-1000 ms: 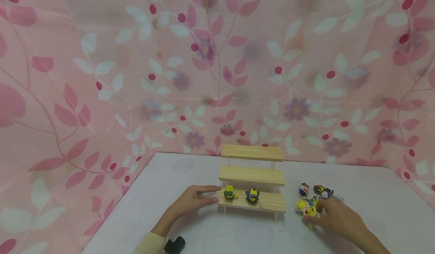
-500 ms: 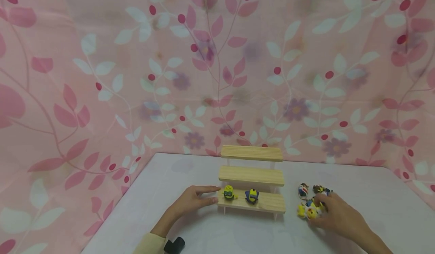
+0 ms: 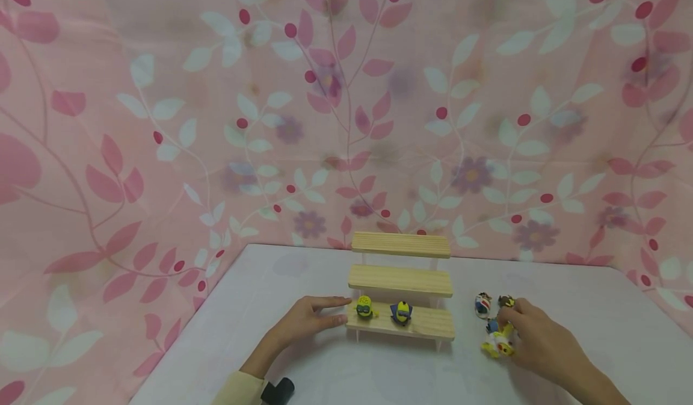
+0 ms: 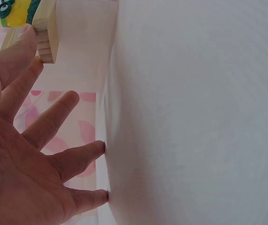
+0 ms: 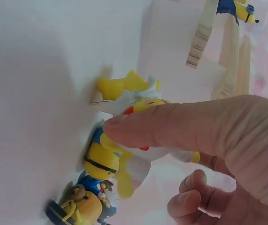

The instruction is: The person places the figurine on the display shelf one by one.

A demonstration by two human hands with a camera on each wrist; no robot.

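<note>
My left hand [image 3: 305,321] is at the left end of a three-step wooden display shelf [image 3: 428,324]. Thumb and index fingertips touch the end of the lowest board; the other fingers are spread in the left wrist view. Two Minion figures stand on that board, one yellow and green [image 3: 364,307], one in blue [image 3: 402,312]. To the right, my right hand [image 3: 547,339] is among loose figures. In the right wrist view its thumb lies across a white-and-yellow toy figure [image 5: 155,152], apparently pinching it; the index fingertip is hidden. A yellow-and-blue Minion figure [image 5: 101,159] lies beside it.
Beyond the right fingers lie a red, white and blue figure [image 3: 483,304] and a brown-topped one [image 3: 506,301]. The middle board [image 3: 400,278] and top board [image 3: 400,244] rise behind. A floral curtain [image 3: 379,122] hangs behind the white-covered table [image 3: 303,272].
My right hand has shifted slightly among the figures. The white-and-yellow figures beneath it have moved a little right and nearer. The left hand and shelf have stayed still.
</note>
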